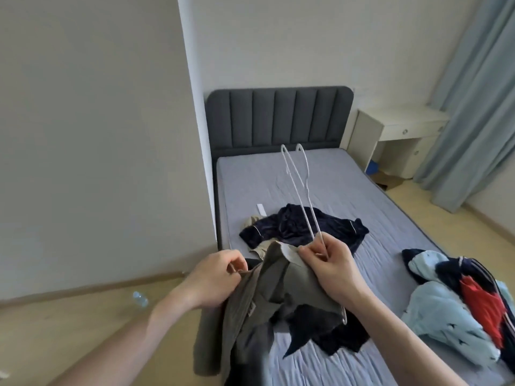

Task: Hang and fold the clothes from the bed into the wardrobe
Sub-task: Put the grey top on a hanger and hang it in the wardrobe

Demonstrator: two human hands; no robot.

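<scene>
Over the foot of the grey-sheeted bed (pixel 320 190), I had both hands on one olive-brown woven garment (pixel 267 296), bunched and hanging down past the mattress edge. My left hand (pixel 214 277) pinched its fabric at the top edge; my right hand (pixel 328 263) pinched the pale lining of its opening together with the lower bar of two thin white wire hangers (pixel 299 190), whose hooks pointed away toward the padded dark grey headboard (pixel 278 118). I judged the task barely begun: the garment was not yet on a hanger, and no wardrobe showed in view, so I could not tell what was already put away.

Much remained on the bed. A dark navy piped garment (pixel 303 225) lay crumpled mid-mattress over a beige piece (pixel 252 221), more dark cloth (pixel 328 330) sat under my right wrist, and a heap of light blue, navy and red clothes (pixel 457 302) lay toward the bed's right edge. Beside the headboard stood a cream desk (pixel 401 126) and pale blue curtains (pixel 473 93); left of the bed, a clear plastic bottle (pixel 140 298) lay on the floor. The spare second hanger seemed likely to snag.
</scene>
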